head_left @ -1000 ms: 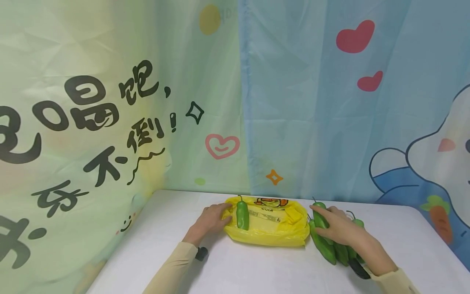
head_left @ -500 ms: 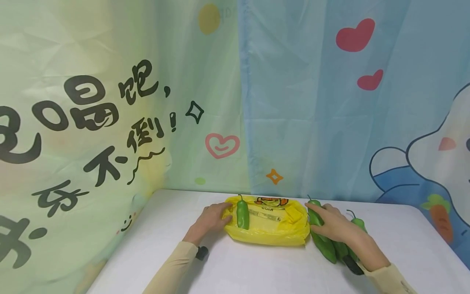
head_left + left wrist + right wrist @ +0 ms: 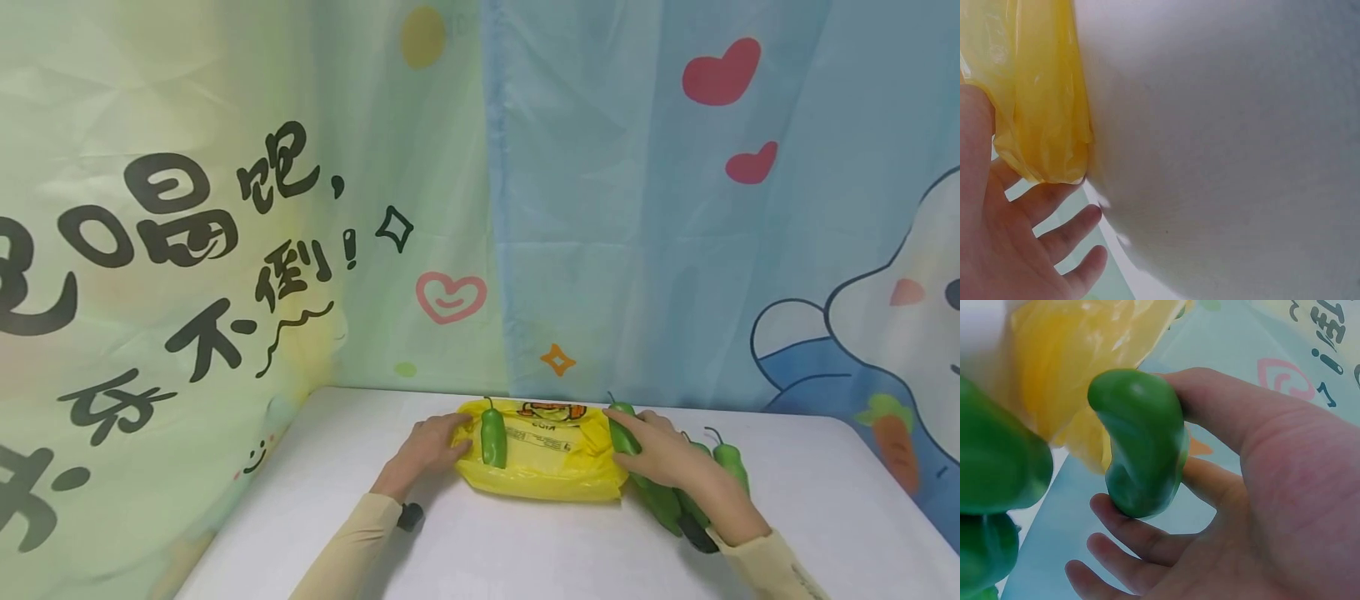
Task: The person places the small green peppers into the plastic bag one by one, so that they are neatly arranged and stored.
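A yellow plastic bag point(image 3: 540, 485) with printing lies at the middle of the table; one green pepper point(image 3: 493, 437) rests on its left part. At the bag's left end, my left hand point(image 3: 430, 444) holds the edge, the plastic point(image 3: 1047, 94) running between thumb and fingers in the left wrist view. My right hand point(image 3: 666, 450) pinches another green pepper point(image 3: 1144, 444) between thumb and fingers, close to the bag's right end. Several more green peppers point(image 3: 660, 506) lie beneath and beside that hand, partly hidden by it.
White table point(image 3: 480, 550) carries everything. A printed curtain point(image 3: 585, 208) with hearts and a cartoon figure hangs right behind its back edge. One pepper point(image 3: 730, 461) lies to the right of my right forearm.
My right hand has moved left with its pepper, from over the pile to the bag's right edge. The left hand stays at the bag's left end.
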`<state>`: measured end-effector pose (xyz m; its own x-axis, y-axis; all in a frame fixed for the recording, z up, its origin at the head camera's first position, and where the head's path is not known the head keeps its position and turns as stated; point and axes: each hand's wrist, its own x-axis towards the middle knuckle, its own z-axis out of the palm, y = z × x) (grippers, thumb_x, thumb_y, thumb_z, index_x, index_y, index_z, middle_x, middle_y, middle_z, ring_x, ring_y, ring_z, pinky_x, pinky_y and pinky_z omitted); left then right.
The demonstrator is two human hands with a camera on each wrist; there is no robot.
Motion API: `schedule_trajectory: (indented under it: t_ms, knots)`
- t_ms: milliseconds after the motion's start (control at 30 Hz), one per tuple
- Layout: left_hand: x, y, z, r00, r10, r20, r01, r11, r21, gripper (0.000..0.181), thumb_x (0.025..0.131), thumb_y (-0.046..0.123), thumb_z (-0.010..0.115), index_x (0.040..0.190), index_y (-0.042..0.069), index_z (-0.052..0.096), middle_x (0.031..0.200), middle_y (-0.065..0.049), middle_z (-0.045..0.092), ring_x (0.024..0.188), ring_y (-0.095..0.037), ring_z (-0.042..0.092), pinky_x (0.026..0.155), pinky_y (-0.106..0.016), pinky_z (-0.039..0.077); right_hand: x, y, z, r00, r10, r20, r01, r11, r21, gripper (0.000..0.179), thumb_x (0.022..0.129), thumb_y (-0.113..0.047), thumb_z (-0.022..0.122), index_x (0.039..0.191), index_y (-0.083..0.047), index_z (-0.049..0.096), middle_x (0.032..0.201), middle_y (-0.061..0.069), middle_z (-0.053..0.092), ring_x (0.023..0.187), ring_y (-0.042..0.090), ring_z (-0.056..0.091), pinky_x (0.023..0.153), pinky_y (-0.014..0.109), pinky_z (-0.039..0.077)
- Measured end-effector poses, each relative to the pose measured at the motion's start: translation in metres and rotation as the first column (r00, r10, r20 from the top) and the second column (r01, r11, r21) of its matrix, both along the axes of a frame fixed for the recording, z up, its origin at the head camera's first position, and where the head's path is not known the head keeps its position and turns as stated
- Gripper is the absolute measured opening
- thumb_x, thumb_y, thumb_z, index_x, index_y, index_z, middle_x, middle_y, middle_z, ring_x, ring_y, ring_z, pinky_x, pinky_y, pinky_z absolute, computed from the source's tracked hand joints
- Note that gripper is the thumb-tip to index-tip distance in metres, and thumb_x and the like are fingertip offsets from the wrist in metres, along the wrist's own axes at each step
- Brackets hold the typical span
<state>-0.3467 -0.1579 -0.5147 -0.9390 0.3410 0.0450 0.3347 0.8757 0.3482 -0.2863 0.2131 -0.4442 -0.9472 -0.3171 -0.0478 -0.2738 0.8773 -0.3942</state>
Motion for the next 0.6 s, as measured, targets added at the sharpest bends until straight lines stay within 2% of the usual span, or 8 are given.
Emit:
schedule_trajectory:
  t_ms: [333, 600]
  knots:
    - [0.000, -0.001, -0.001, 1.000, -0.002, -0.004, 0.002, 1.000, -0.003, 0.049, 0.099, 0.037, 0.056, 0.144, 0.016, 0.054, 0.146, -0.009, 0.057, 0.136, -0.035, 0.052, 0.114, -0.059, 0.038, -0.004, -0.015, 0.001, 1.000, 0.010, 0.024, -0.010, 1.000, -0.029, 0.070, 0.092, -0.026, 0.070, 0.154, -0.013, 0.039, 0.146, 0.041, 0.038, 0.132, 0.060, 0.039, 0.094, 0.075, 0.045]
    - [0.000, -0.001, 0.000, 1.000, -0.001, -0.004, 0.001, 1.000, -0.003, 0.049, 0.099, 0.037, 0.056, 0.144, 0.017, 0.053, 0.147, -0.008, 0.057, 0.136, -0.035, 0.051, 0.115, -0.059, 0.038, -0.008, -0.022, 0.000, 0.999, 0.029, 0.039, -0.027, 0.999, -0.047, 0.071, 0.092, -0.027, 0.070, 0.155, -0.013, 0.038, 0.147, 0.040, 0.035, 0.133, 0.059, 0.039, 0.094, 0.072, 0.046]
